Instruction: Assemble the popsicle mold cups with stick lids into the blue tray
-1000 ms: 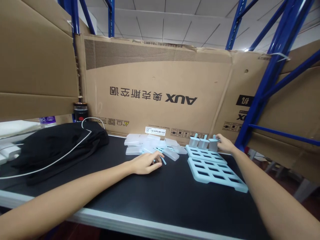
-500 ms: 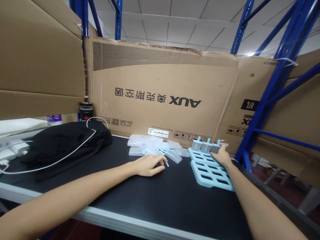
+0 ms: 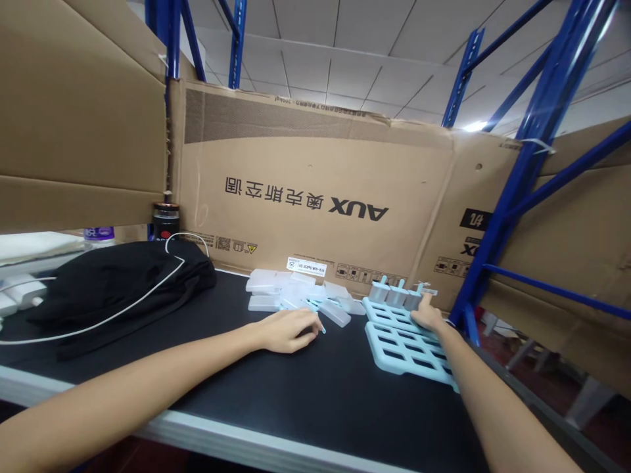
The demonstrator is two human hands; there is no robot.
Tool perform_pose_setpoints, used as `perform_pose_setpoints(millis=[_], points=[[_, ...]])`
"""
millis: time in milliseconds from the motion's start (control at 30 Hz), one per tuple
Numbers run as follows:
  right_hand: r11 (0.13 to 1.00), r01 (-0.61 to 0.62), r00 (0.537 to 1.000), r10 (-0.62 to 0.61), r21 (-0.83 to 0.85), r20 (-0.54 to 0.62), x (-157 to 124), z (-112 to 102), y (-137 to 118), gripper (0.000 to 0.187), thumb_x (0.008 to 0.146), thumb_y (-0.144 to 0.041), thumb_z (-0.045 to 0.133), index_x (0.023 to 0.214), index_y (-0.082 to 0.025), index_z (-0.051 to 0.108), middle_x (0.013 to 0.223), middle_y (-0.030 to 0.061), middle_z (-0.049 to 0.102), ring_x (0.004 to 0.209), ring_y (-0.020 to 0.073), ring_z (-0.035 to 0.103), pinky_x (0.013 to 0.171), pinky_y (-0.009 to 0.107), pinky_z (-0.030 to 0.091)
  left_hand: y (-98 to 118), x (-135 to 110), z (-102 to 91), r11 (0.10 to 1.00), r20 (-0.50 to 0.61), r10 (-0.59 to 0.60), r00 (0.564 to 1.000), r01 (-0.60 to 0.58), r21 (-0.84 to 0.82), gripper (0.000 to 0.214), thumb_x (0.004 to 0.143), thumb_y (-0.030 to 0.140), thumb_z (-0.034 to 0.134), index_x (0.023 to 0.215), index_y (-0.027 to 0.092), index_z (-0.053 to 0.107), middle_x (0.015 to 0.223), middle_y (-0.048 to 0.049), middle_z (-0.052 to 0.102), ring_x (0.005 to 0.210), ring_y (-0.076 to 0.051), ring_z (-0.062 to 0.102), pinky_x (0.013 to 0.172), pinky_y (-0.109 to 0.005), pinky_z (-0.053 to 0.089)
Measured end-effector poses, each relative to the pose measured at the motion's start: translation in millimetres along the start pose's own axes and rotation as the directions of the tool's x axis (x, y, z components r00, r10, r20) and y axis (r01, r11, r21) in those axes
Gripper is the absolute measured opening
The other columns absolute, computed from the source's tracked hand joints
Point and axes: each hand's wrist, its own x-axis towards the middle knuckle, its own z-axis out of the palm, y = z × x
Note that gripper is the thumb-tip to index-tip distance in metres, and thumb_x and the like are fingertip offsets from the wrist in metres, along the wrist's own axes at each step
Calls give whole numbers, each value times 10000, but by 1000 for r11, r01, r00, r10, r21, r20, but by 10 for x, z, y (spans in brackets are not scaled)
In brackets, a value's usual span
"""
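Note:
My left hand (image 3: 292,330) rests on the black table with its fingers bent. The thumb stands apart from the index finger, and a light-blue stick (image 3: 323,329) shows right at the fingertips. Just behind lies a loose pile of frosted plastic ice-pop molds (image 3: 266,281), with more blue sticks among them. At the back of the light-blue rack (image 3: 392,363), several ice-pop molds (image 3: 397,295) stand upright with their sticks pointing up. My right hand (image 3: 428,315) is closed around the rightmost mold (image 3: 430,292), largely hiding it; only its clear top edge shows.
A cardboard wall (image 3: 305,151) closes off the back. To the left lie a black cloth bag (image 3: 128,282), a white cable (image 3: 142,303) and a white plug (image 3: 24,292); a dark jar (image 3: 165,222) stands behind them. Blue shelf posts (image 3: 493,230) rise at the right.
The whole view has shifted slightly left and down. Both hands stay at about the same places, the left at the stick and the right at the rack's back row.

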Motion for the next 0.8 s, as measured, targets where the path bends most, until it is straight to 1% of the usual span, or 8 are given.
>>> perform_pose_setpoints(millis=[67,133,200,300,400,500,633,800], points=[[998,-24,983,14,-53,-182,-94,-84,-94,751,687,-253,555,1391,-116,334,1257,234,529,1230,397,476,946,508,398,18,2,-10,996,-39,25,999,-22,81,138,918,211,497,1040,212,562,1071,-66,636,1038,-210,588,928,-336,456],[999,-38,883,20,-30,-468,-213,-198,-245,646,733,-273,536,1339,-99,392,1315,269,470,1256,416,423,947,512,390,19,-1,-10,989,-82,2,997,11,148,120,899,210,517,1005,214,572,1120,-69,617,1079,-222,561,962,-358,436],[997,75,801,-56,7,-597,-365,-311,-457,484,798,-279,485,1241,-87,474,1245,265,519,1194,382,469,920,468,410,0,-7,2,981,-110,-53,993,72,180,100,889,223,530,974,220,582,1168,-63,607,1113,-234,546,985,-384,420],[873,487,825,-458,7,-332,-680,-375,-868,224,856,-229,393,953,-158,582,956,136,645,949,257,584,845,359,432,-40,-19,25,975,-97,-119,988,134,177,88,887,241,533,941,223,600,1190,-51,612,1140,-243,543,1026,-422,393],[685,728,676,-724,-22,-137,-1071,-271,-1287,203,874,-245,405,883,-184,599,913,93,662,898,231,582,810,338,422,-53,-26,31,975,-73,-130,989,141,170,115,889,257,531,964,224,612,1186,-53,615,1148,-245,544,1036,-425,392],[603,794,602,-798,-80,-41,-1405,-103,-1558,273,921,-363,447,1029,-177,615,1061,123,668,1027,272,563,872,388,405,-51,-28,25,963,-106,-144,984,164,214,206,883,264,533,1077,226,594,1222,-73,591,1165,-258,527,1024,-427,403],[568,809,577,-817,-151,17,-1576,36,-1619,289,909,-424,521,1039,-182,610,1096,140,645,1062,300,545,898,426,394,-95,-36,39,906,-193,-221,956,274,323,366,850,331,579,1195,209,559,1274,-121,564,1232,-317,473,1086,-503,324],[583,791,574,-812,-186,-105,-1585,-3,-1575,241,905,-405,526,984,-185,587,1058,133,591,991,276,524,839,389,417,-140,-42,52,886,-143,-273,951,307,348,372,852,373,584,1192,222,581,1212,-106,622,1159,-316,536,1080,-526,309]])
